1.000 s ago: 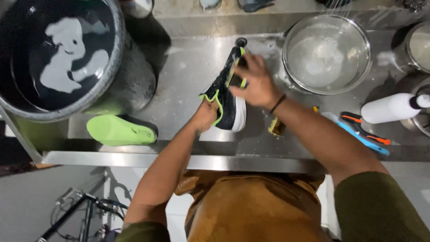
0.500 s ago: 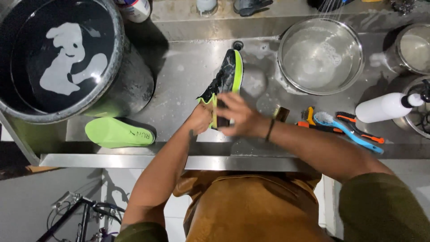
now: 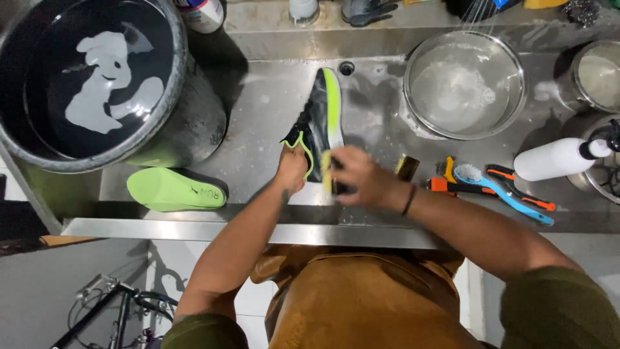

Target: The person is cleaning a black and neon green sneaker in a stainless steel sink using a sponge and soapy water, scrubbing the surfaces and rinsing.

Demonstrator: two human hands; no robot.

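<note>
Left hand [image 3: 292, 169]: clamped on heel collar of black running shoe [image 3: 318, 126], thumb and fingers pinching lime-edged opening
Right hand [image 3: 361, 181]: closed around near end of same shoe, blurred; possibly gripping small brush, cannot tell
Hands close together, both on shoe
Shoe: tipped on its side on wet steel sink counter [image 3: 258, 110], lime sole edge turned right, toe pointing toward drain hole [image 3: 347, 67]
Lime-green insole [image 3: 173, 189]: flat on counter's near-left edge, beside large dark water tub [image 3: 97, 84], well apart from shoe
Steel bowl of soapy water [image 3: 464, 84]: right of shoe, near
Cleaning brushes, blue and orange handles [image 3: 497, 184]: just right of right wrist
White squeeze bottle [image 3: 555, 159]: lying on its side, far right
Second steel vessel [image 3: 597, 74]: far right, partly cut off

Risks, as judged:
- soapy wet metal, shoe balanced on narrow side; possible slip out of grip, toward counter's near edge
- insole close to edge; possible knock to floor by left elbow
- right forearm just beside brushes; possible sweep off counter
</note>
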